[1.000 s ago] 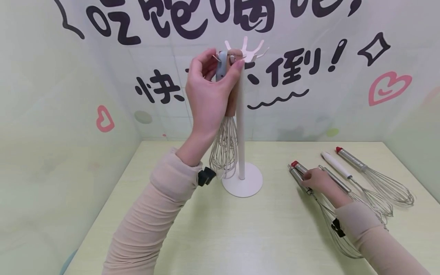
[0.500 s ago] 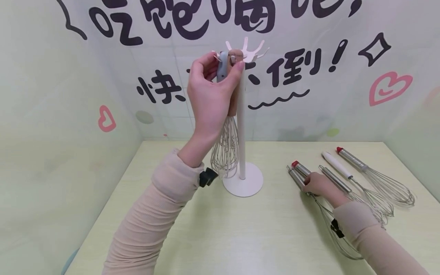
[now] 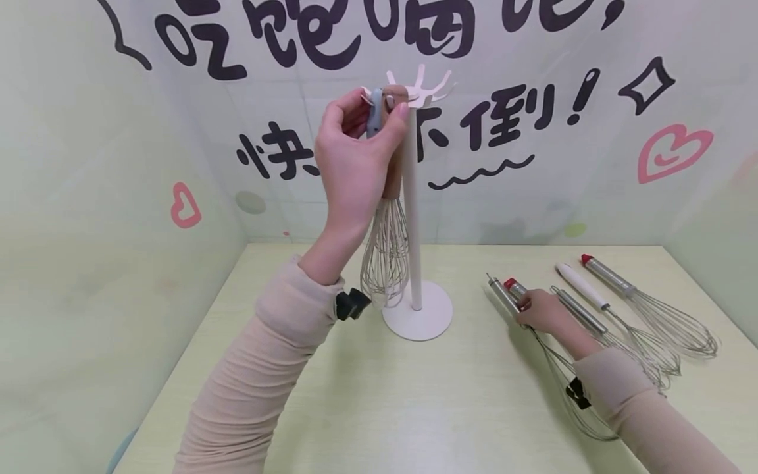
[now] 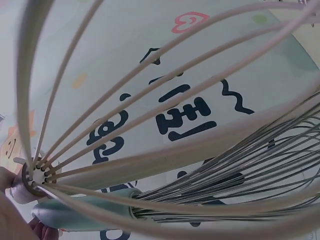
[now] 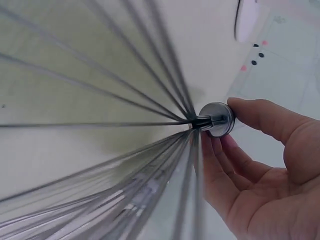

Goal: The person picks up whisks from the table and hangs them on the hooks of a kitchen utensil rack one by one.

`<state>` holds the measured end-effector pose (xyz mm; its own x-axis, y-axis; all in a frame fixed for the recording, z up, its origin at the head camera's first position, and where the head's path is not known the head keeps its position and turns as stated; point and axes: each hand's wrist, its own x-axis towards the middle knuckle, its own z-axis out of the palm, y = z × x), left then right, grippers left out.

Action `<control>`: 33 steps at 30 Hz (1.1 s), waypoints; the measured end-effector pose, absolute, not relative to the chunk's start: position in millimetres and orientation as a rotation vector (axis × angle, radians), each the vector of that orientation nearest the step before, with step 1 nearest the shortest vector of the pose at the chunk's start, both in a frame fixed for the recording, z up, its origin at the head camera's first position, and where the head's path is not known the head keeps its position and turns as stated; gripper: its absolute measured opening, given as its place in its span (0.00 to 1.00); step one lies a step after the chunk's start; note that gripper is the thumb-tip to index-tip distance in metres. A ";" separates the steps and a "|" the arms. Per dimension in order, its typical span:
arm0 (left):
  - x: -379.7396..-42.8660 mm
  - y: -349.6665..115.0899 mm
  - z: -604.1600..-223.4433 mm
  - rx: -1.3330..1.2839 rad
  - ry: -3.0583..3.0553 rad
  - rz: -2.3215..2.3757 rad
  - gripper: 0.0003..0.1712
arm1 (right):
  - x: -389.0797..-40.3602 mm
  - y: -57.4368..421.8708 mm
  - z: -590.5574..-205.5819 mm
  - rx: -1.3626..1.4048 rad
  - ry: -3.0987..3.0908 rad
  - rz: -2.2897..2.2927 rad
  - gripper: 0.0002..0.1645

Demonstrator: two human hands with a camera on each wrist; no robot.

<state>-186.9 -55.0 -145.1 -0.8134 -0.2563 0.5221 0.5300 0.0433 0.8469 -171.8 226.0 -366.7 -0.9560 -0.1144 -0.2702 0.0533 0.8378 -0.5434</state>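
Observation:
High in the head view, my left hand point(image 3: 355, 164) holds the brown-handled whisk point(image 3: 393, 178) by its upper handle, thumb on the near side. It hangs upright beside the pole of a white hook stand point(image 3: 413, 250). A blue-handled whisk point(image 3: 374, 118) hangs right behind it; the left wrist view shows its teal handle point(image 4: 90, 210) close to my fingers. At the right, my right hand point(image 3: 545, 311) grips a steel whisk point(image 3: 502, 295), its handle end tilted up off the table. In the right wrist view thumb and fingers surround the steel handle point(image 5: 218, 120).
Several whisks lie on the table point(image 3: 355, 415) around my right hand: a red-tipped one point(image 3: 515, 287) beneath it, a steel one point(image 3: 580, 309), a white-handled one point(image 3: 583, 286) and another red-tipped one point(image 3: 610, 275). A printed wall point(image 3: 331, 210) stands behind.
The steel whisk's handle end has risen and shifted left in my right hand. My left hand, the brown-handled whisk and the stand's top have shifted slightly left.

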 end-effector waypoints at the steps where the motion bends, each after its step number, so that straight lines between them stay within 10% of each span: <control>1: -187.6 -56.7 -145.3 -0.281 -1.773 -1.829 0.30 | -171.8 224.4 -364.1 -0.054 2.731 -0.836 0.20; 33: -197.1 -72.4 -146.8 -0.367 -1.763 -1.907 0.29 | -164.0 191.3 -261.1 -0.141 2.945 -1.424 0.28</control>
